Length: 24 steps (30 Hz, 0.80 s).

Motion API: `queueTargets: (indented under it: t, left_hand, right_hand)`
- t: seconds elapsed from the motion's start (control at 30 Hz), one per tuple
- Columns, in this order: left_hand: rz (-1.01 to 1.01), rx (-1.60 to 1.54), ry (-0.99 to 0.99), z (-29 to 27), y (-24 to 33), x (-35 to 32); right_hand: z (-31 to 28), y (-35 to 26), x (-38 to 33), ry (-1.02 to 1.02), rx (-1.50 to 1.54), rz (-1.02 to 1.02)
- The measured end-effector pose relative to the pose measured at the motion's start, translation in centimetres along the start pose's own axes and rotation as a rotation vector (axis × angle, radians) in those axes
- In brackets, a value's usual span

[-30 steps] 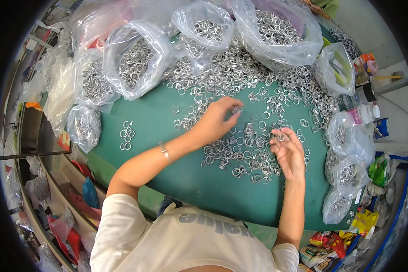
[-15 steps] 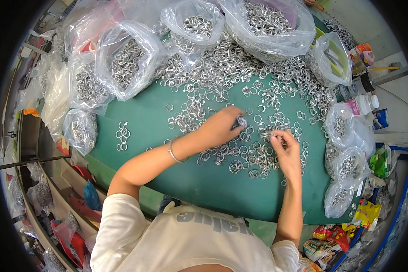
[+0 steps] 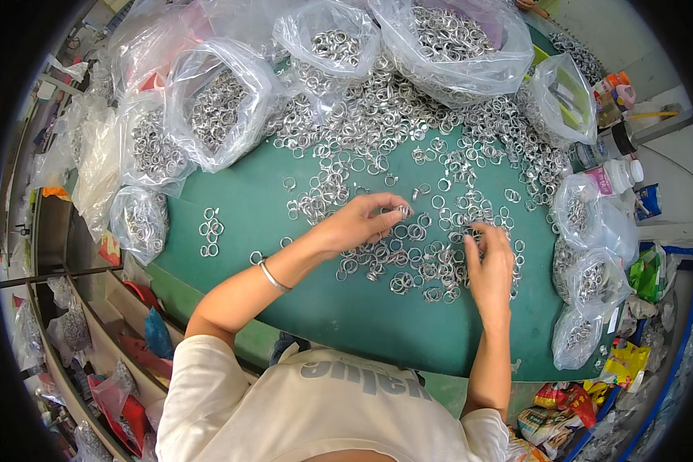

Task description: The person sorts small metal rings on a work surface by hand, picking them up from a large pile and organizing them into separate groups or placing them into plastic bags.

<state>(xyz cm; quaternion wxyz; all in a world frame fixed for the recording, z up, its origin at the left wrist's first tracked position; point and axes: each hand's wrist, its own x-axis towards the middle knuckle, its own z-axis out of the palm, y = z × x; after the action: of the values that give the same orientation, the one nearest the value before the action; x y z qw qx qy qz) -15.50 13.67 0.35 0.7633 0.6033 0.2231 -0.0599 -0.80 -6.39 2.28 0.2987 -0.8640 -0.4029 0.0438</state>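
Silver metal rings (image 3: 439, 266) lie in a loose heap in front of me on the green tabletop (image 3: 285, 200). Between the thumb and fingertips of my left hand (image 3: 362, 222) is a ring (image 3: 403, 210), held just above the heap's left side; whether more are tucked behind the fingers is hidden. My right hand (image 3: 490, 266) rests over the right side of the heap, thumb and index finger a little apart at the rings there. I see nothing held in it. A small group of rings (image 3: 211, 231) is laid out in short rows farther left.
A thick bank of rings (image 3: 393, 115) runs along the far side. Clear plastic bags of rings surround the work area, including a large one (image 3: 454, 85) at the back, one (image 3: 138, 223) at left and one (image 3: 577, 339) at right. A white bottle (image 3: 620, 177) lies beyond the right edge.
My left hand has drawn back slightly toward me and to the left, its fingers still pinching. My right hand has let go of a ring and its fingertips have shifted right.
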Motion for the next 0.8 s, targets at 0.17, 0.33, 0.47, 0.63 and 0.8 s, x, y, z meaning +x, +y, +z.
queueTargets:
  t: [0.17,0.33,0.47,0.63,0.8]
  left_hand:
    - [0.322,0.312,0.055,0.4,-0.2,-1.5]
    - [0.178,0.517,0.221,1.5,0.8,-4.4]
    - [0.153,0.149,0.228,1.5,-0.4,-4.6]
    - [0.38,0.39,0.388,4.4,0.0,-5.9]
    - [0.454,0.257,0.329,4.7,-0.1,-6.6]
  right_hand:
    - [0.4,-2.3,0.5,-0.132,0.22,-0.012]
    - [0.3,-1.9,0.7,-0.321,0.292,0.122]
    - [0.8,-3.8,0.1,-0.331,0.62,0.082]
    - [1.9,-5.7,-1.6,-0.324,0.642,-0.038]
    - [1.9,-5.7,-2.9,-0.367,1.013,0.184]
